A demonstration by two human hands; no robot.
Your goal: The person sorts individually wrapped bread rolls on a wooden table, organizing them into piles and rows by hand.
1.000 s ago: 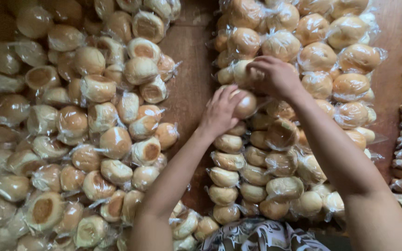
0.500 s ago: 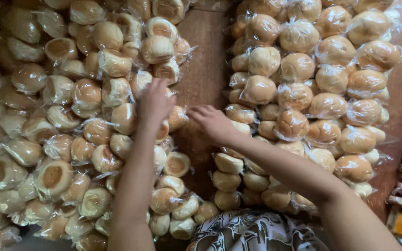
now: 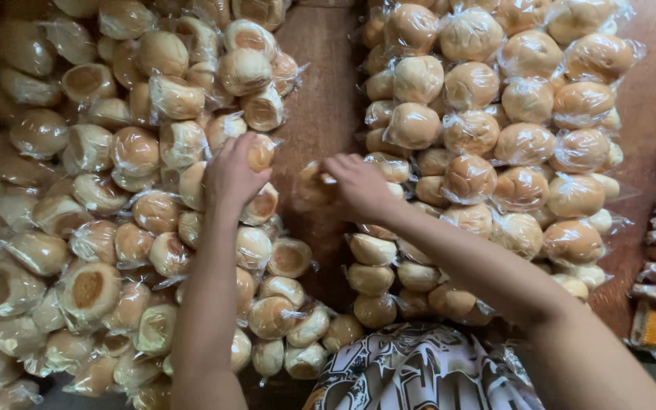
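Between two heaps of wrapped buns on the brown table [image 3: 320, 91], the right hand [image 3: 358, 186] closes its fingers around one wrapped bun [image 3: 311, 186] over the bare strip. At the left heap [image 3: 100, 190], the left hand [image 3: 229, 175] curls over another bun [image 3: 260, 152]. Slick plastic could slip from either grip, and tugging a bun might topple its neighbours.

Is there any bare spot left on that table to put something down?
A bare wooden strip runs between the left heap of wrapped buns and the right heap, widest at the top. The right hand holds a bun over it. More bare wood lies right of the right heap. Elsewhere it is packed.
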